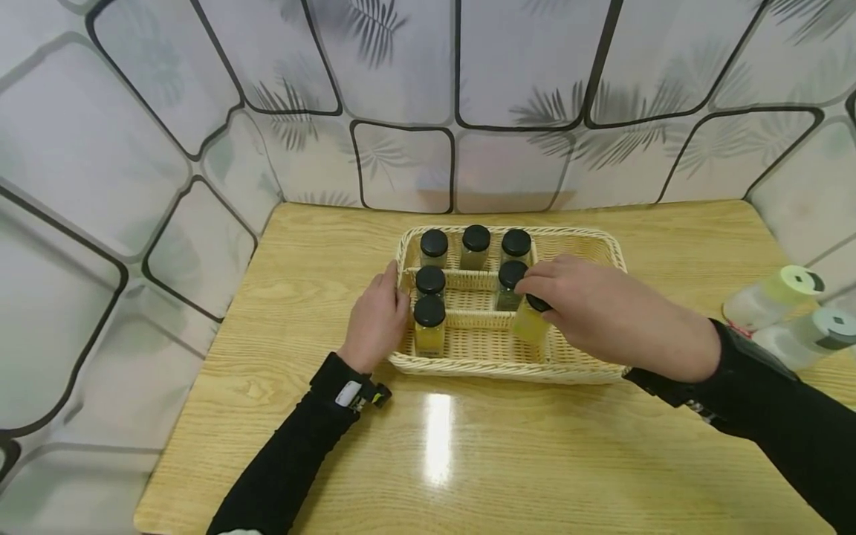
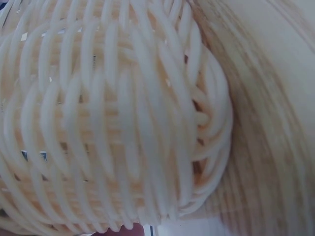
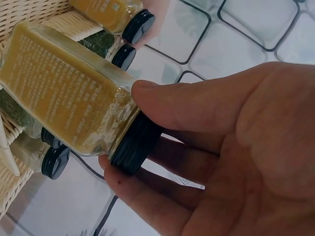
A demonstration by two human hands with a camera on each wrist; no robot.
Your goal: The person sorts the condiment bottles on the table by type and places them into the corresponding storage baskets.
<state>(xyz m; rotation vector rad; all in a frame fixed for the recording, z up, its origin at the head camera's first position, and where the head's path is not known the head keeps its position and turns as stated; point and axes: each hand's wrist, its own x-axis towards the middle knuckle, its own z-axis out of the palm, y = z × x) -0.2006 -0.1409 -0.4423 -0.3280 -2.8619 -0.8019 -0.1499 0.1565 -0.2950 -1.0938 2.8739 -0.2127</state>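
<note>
A woven wicker basket (image 1: 495,365) with dividers stands on the wooden table. My left hand (image 1: 376,321) grips its left end, thumb near the rim; in the left wrist view the basket's woven side (image 2: 113,113) fills most of the picture. In my right hand (image 1: 575,293) is a glass spice jar (image 1: 530,327) with yellow contents, tilted over the front compartment. The right wrist view shows thumb and fingers pinching it near its black lid (image 3: 135,145). Several other black-lidded jars stand inside, among them a yellow one (image 1: 429,334) at front left and a dark green one (image 1: 510,291) behind the held jar.
Two pale bottles, one with a yellowish top (image 1: 776,297) and one with a greenish top (image 1: 805,338), stand at the table's right side. A patterned curtain (image 1: 408,167) hangs behind and beside the table (image 1: 321,260).
</note>
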